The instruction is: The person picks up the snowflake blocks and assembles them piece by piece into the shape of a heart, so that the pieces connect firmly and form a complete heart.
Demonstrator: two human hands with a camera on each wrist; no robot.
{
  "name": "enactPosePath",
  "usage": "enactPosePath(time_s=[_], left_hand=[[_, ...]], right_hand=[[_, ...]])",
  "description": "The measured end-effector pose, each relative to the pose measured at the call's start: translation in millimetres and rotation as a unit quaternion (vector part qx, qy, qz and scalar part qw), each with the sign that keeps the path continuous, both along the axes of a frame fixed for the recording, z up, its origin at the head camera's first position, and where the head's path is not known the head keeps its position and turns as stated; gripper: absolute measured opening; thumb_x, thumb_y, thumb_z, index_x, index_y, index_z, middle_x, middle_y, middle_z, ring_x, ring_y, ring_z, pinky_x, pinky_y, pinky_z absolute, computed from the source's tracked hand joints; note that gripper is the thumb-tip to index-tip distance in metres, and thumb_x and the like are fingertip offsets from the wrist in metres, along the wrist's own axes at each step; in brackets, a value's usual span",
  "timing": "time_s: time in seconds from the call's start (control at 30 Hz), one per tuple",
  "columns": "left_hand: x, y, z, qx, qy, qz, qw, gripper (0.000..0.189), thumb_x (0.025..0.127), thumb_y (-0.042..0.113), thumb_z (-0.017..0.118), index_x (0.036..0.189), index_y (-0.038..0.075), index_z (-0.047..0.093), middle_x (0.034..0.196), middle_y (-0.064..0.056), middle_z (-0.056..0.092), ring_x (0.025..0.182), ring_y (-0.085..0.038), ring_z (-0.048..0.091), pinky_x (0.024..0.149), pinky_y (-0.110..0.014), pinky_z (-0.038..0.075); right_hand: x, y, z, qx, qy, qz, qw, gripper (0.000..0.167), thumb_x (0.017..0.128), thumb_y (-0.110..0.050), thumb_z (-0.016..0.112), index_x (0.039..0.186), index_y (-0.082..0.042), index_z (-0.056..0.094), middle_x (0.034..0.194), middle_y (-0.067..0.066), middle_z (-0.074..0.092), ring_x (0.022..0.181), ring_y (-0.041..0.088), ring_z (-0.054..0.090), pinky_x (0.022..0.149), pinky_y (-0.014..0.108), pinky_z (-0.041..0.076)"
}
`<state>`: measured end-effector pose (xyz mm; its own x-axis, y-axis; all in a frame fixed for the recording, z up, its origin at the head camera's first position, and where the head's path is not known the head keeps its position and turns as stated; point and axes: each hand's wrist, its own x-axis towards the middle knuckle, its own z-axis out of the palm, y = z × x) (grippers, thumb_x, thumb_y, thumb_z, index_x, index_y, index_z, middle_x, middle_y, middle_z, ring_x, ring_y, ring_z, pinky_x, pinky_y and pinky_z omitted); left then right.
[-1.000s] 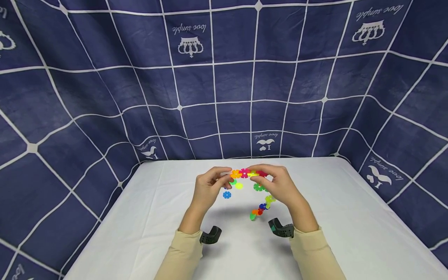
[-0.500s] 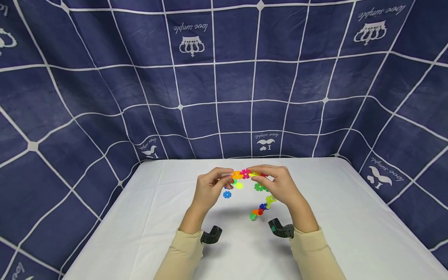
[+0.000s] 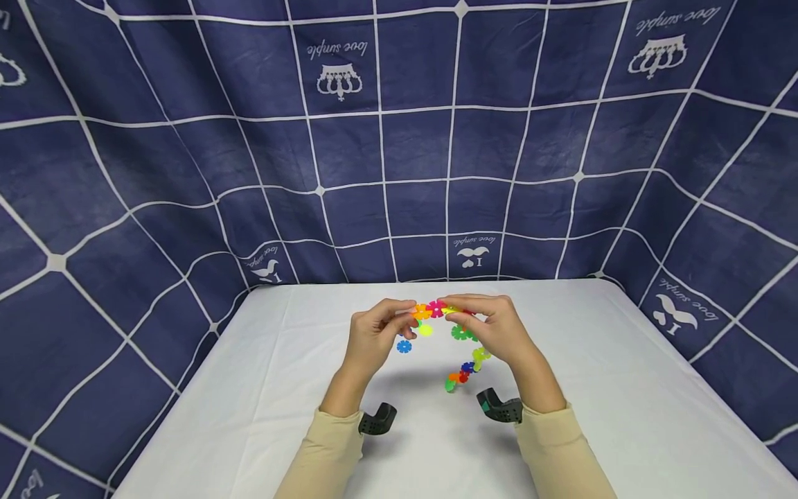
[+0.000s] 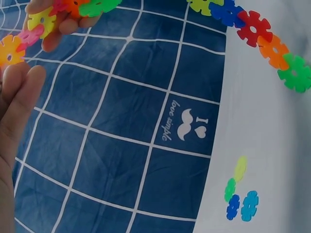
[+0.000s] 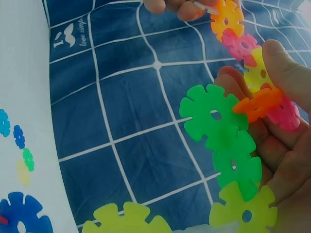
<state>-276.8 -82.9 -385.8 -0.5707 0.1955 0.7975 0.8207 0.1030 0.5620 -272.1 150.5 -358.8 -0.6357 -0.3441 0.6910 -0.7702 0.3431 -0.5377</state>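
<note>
A chain of colourful interlocking snowflake discs spans the gap between the two raised hands. At its left end, by the orange disc, my left hand pinches a pale piece mostly covered by the fingertips. My right hand grips the chain at a yellow disc between thumb and fingers, with a pink disc against the palm side. From there the chain hangs down through green discs and yellow ones to a dark blue, a red, an orange and a green end disc.
Several loose discs lie on the white-covered table beyond the hands: light blue, yellow, green and dark blue. A navy checked cloth encloses the back and sides. Both wrists wear black camera mounts.
Both hands keep their hold on the chain, with only very slight shifts at the fingertips. The hanging part and the loose discs stay as they were.
</note>
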Motion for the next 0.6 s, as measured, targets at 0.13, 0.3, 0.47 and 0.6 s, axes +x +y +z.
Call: enactPosePath(time_s=[0.13,0.3,0.47,0.6], left_hand=[[-0.3,0.2,-0.5,0.002,-0.003,-0.010,0.9999,0.020,0.086,-0.004,0.071,0.107,-0.001,0.071,0.076,-0.017,0.074,0.058,-0.017,0.069,0.058,-0.027,0.060],[-1.5,0.7,-1.3,-0.002,-0.005,-0.018,0.9998,0.021,0.087,-0.004,0.070,0.107,-0.001,0.071,0.077,-0.018,0.074,0.059,-0.018,0.069,0.060,-0.027,0.061],[-1.6,0.2,-2.8,-0.005,-0.006,-0.013,0.9999,0.021,0.087,-0.004,0.070,0.108,0.000,0.071,0.078,-0.017,0.075,0.059,-0.018,0.070,0.060,-0.026,0.060],[-1.2,0.7,-4.0,-0.003,-0.011,-0.011,0.9999,0.024,0.086,-0.004,0.071,0.110,-0.002,0.071,0.080,-0.018,0.075,0.059,-0.019,0.070,0.058,-0.027,0.060]], right_hand=[[-0.7,-0.1,-0.7,0.001,0.003,-0.001,1.0000,0.031,0.081,-0.001,0.079,0.112,-0.003,0.076,0.106,0.012,0.077,0.097,0.025,0.074,0.084,0.016,0.056],[-0.6,1.3,-0.4,0.003,-0.002,0.001,1.0000,0.030,0.082,-0.003,0.078,0.112,-0.004,0.076,0.107,0.012,0.077,0.099,0.025,0.074,0.086,0.017,0.056],[-0.7,2.7,0.7,0.010,-0.010,0.007,0.9999,0.029,0.084,-0.004,0.078,0.113,-0.005,0.076,0.108,0.011,0.077,0.100,0.024,0.073,0.085,0.019,0.057],[-0.5,3.9,0.8,0.017,-0.019,0.002,0.9997,0.029,0.085,-0.005,0.076,0.114,-0.007,0.076,0.109,0.009,0.077,0.100,0.020,0.072,0.085,0.021,0.058]])
